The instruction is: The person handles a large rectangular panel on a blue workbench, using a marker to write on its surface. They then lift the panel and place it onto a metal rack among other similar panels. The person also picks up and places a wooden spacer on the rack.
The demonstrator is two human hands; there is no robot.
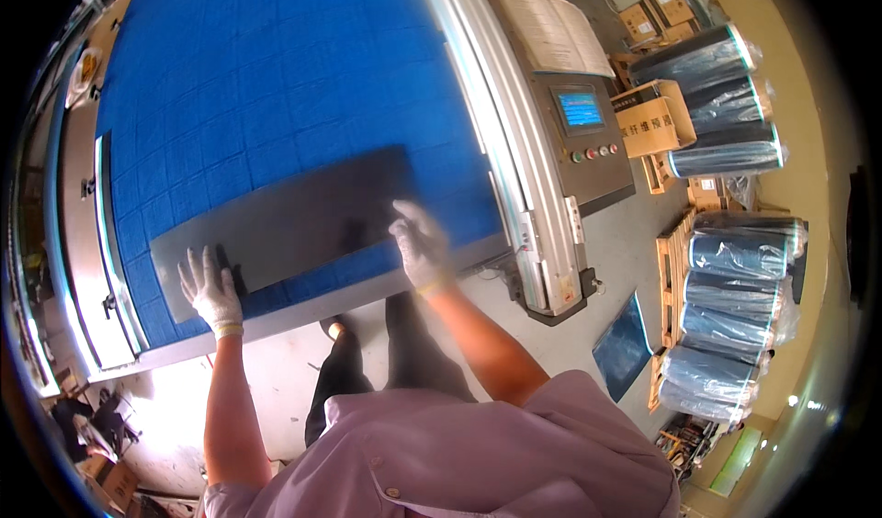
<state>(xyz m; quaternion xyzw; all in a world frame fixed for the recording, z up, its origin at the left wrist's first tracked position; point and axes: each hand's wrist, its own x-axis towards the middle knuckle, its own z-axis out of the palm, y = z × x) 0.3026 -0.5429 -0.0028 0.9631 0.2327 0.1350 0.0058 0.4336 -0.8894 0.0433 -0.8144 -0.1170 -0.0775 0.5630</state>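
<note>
A long dark grey sheet (294,210) lies on a table covered with blue cloth (276,68), near its front edge. My left hand (211,293), in a white glove, rests on the left end of this sheet with its fingers spread. Over the right end is my right hand (421,242), also gloved; its fingers are partly curled and a little blurred. Whether the right fingers touch the sheet or pinch anything, I cannot make out.
A metal rail (505,105) borders the table on the right. Beyond it stand a control panel (588,141) with a screen and buttons, and an open book (556,31). Plastic-wrapped rolls (735,270) lie on pallets by the wall, beside an open cardboard box (654,125).
</note>
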